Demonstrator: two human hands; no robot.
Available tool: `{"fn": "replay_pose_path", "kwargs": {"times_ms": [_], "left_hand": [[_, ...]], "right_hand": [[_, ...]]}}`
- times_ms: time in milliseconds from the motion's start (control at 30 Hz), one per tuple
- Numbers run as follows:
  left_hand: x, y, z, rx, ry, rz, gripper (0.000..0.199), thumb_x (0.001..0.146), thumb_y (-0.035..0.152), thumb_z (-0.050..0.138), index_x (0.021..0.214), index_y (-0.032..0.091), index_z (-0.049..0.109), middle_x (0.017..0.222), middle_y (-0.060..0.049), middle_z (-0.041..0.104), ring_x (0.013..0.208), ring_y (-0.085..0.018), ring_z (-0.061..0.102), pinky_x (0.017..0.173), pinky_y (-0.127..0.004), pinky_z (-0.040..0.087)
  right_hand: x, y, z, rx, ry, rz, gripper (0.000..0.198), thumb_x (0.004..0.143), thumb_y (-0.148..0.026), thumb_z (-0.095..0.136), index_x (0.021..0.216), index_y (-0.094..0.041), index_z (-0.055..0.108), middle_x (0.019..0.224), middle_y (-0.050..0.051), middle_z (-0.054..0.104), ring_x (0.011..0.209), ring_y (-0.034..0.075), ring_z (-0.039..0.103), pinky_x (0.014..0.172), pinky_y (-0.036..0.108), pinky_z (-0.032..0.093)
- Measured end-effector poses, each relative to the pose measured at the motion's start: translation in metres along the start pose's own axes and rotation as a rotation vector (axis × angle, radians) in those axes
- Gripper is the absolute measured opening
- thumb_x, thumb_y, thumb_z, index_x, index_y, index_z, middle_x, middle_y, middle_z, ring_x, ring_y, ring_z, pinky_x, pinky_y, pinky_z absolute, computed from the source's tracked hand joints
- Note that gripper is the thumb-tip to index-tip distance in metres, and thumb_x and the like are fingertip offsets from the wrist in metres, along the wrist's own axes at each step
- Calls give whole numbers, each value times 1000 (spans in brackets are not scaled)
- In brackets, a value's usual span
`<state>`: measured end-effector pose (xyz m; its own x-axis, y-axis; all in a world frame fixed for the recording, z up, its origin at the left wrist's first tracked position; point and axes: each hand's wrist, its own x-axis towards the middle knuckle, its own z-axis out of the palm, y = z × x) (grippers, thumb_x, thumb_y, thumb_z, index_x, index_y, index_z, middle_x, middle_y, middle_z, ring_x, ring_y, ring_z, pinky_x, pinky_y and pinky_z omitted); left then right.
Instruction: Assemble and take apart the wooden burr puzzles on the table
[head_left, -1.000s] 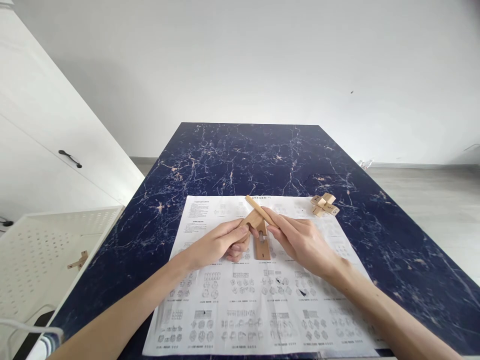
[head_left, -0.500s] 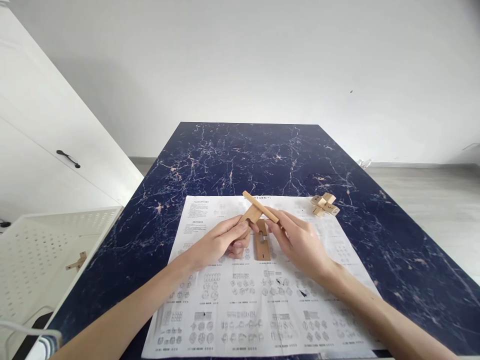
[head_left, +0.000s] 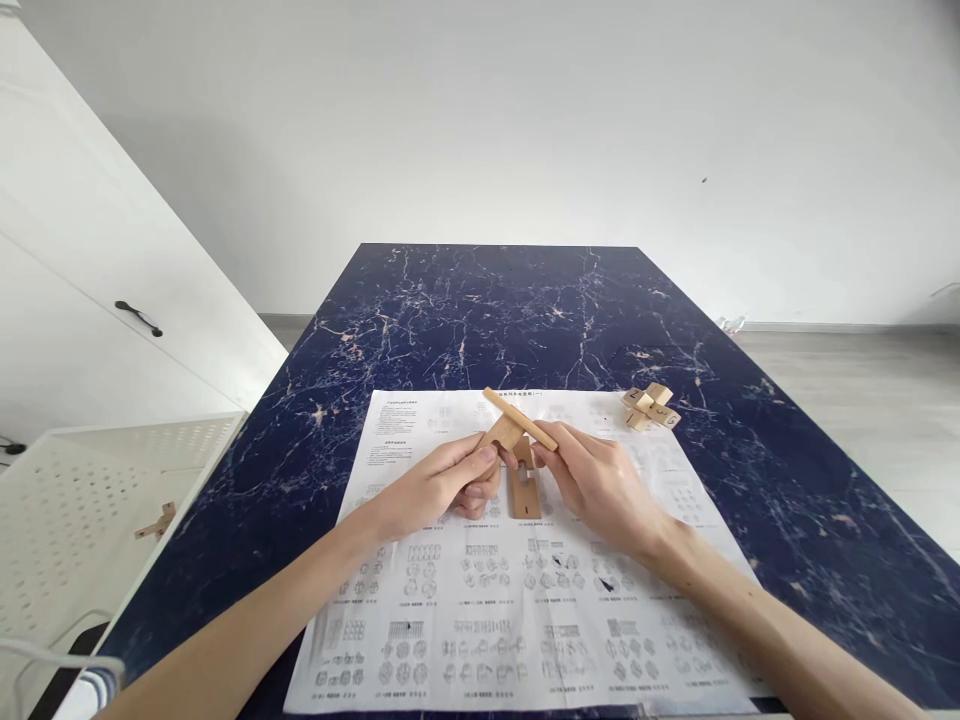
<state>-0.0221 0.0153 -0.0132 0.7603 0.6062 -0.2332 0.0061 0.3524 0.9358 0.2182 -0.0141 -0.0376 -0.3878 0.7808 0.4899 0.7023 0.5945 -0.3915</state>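
My left hand (head_left: 450, 478) is closed on a flat wooden puzzle piece (head_left: 502, 432), held above the paper. My right hand (head_left: 596, 475) pinches the lower right end of a second flat wooden piece (head_left: 517, 415), seen nearly edge-on. The two pieces cross and touch, forming a T-like shape; how deep one sits in the other I cannot tell. Beneath them on the paper lies a notched wooden puzzle piece (head_left: 526, 499) with a slot in its middle and a dark mark near its lower end. My fingers hide parts of the held pieces.
A printed instruction sheet (head_left: 420, 640) covers the near part of the dark blue marbled table (head_left: 480, 320). An assembled wooden block puzzle (head_left: 649, 408) with numbers sits at the sheet's upper right. Left, a white perforated surface (head_left: 67, 500) bears another wooden cross-shaped piece (head_left: 157, 522).
The upper wooden piece has tipped very slightly, its far end a little lower. Both hands keep their grip in almost the same place.
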Motion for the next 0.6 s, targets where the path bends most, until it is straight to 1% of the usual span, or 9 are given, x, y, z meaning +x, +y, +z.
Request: {"fn": "replay_pose_path", "kwargs": {"times_ms": [100,233,433,533,600], "left_hand": [[0,-1,-1,4,-5,2,26,113,43,45,109,19,57,74,6,34,61,-12,24,59,-31,26],[0,0,0,14,7,4,27,112,44,46,108,19,57,74,6,35,61,-12,25,59,-31,26],[0,2,3,12,9,18,28,111,46,48,99,20,52,73,5,36,61,-12,27,59,-31,26],[1,1,2,4,16,14,31,111,46,48,94,21,49,72,6,35,61,-12,26,59,-31,25],[2,0,2,-1,22,10,31,110,47,48,94,21,50,71,6,33,60,-12,25,58,-31,24]], "right_hand": [[1,-2,-1,42,-35,-29,25,115,-23,35,105,-20,58,78,2,63,58,15,52,53,29,39],[2,-4,-1,62,-44,-45,26,115,-22,34,102,-21,56,77,2,62,58,14,51,53,29,40],[1,-10,1,40,-78,-125,25,115,-17,35,106,-17,58,79,3,64,61,14,54,54,29,39],[2,-12,2,30,-71,-142,27,115,-18,34,106,-16,59,79,3,65,60,14,54,53,29,40],[2,-12,3,30,-61,-143,28,116,-20,34,107,-16,60,80,4,66,61,14,55,53,29,41]]}}
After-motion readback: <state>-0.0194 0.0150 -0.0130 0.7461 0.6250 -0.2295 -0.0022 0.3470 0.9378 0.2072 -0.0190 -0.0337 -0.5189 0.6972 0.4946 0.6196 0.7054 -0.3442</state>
